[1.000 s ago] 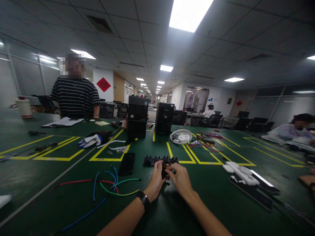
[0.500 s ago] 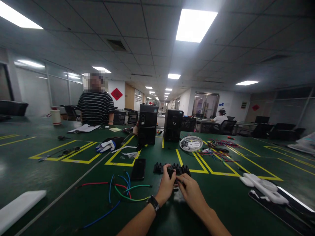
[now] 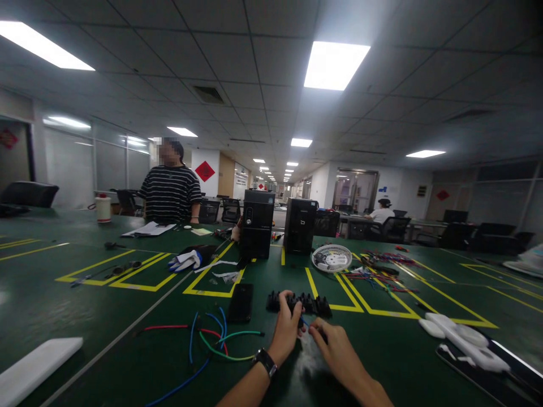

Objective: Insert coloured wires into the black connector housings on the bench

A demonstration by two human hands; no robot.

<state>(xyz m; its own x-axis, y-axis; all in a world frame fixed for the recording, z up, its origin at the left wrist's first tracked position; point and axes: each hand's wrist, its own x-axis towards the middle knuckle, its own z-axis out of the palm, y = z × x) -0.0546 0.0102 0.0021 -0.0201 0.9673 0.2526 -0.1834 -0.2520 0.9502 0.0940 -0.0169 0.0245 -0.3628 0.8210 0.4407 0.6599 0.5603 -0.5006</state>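
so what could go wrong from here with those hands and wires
The small blue piece between the left hand and right hand could slip; how it is held is hard to make out. The left hand is close to the row of black parts and might nudge it. The green-yellow wire ends by the watch, so a small shift could drag it.

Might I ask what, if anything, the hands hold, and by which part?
The left hand seems to hold a blue piece; where, and whether the right hand grips it, cannot be told.
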